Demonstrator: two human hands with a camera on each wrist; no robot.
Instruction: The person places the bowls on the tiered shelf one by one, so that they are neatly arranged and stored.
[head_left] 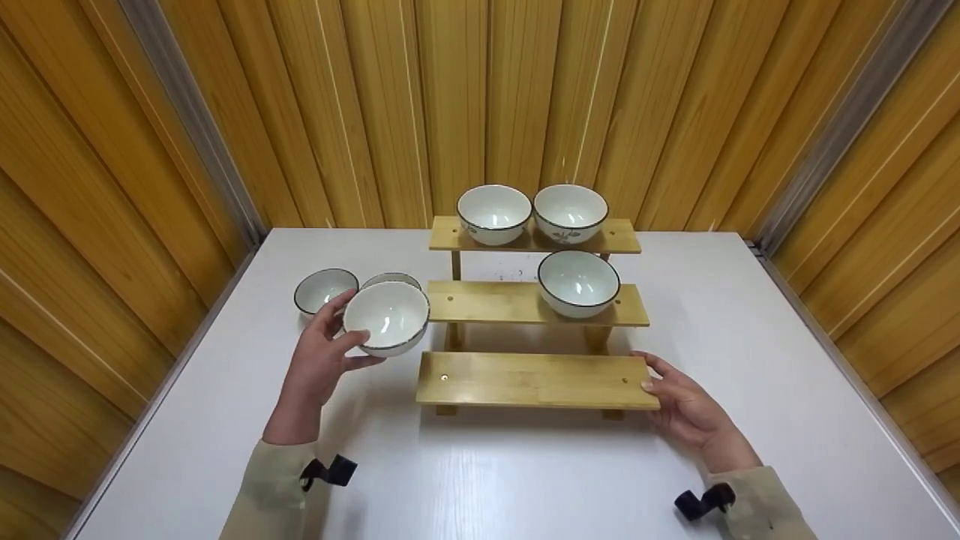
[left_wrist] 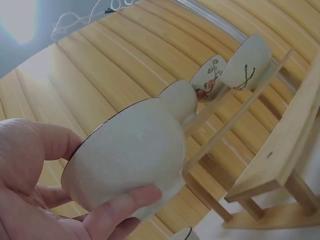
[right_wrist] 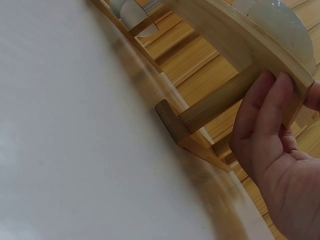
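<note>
- Left fingers [left_wrist: 117, 212]: curled under the base of the held bowl [head_left: 387, 316], thumb over the near rim. My left hand [head_left: 319, 360] thus pinches the bowl between thumb and fingertips, clear of the table [head_left: 750, 337] and just left of the middle shelf [head_left: 495, 302].
- Right fingers [right_wrist: 265, 115]: wrapped round the right end of the bottom shelf [head_left: 536, 381], fingertips on the underside as the right wrist view shows. My right hand [head_left: 686, 409] grips the board's end.
- Held bowl: white, dark rim, tilted slightly toward me. Seen from the left wrist, its speckled outer wall fills the view, with the stand's steps to its right.
- Bowls on the table: one small bowl [head_left: 324, 289] and a second [head_left: 391, 280], partly hidden behind the held one, stand just beyond my left hand.
- Stepped stand [head_left: 596, 339]: three wooden shelves. The top shelf [head_left: 622, 236] carries two bowls, left [head_left: 493, 213] and right [head_left: 570, 212], touching or nearly so. The middle shelf carries one bowl [head_left: 578, 282] on its right half; its left half is bare.
- Judgement on the step in hand: I would level the bowl before it crosses the shelf edge, lower it flat onto bare wood well apart from the seated bowl, hold my right hand's grip on the stand throughout, and release only once the base sits fully.
</note>
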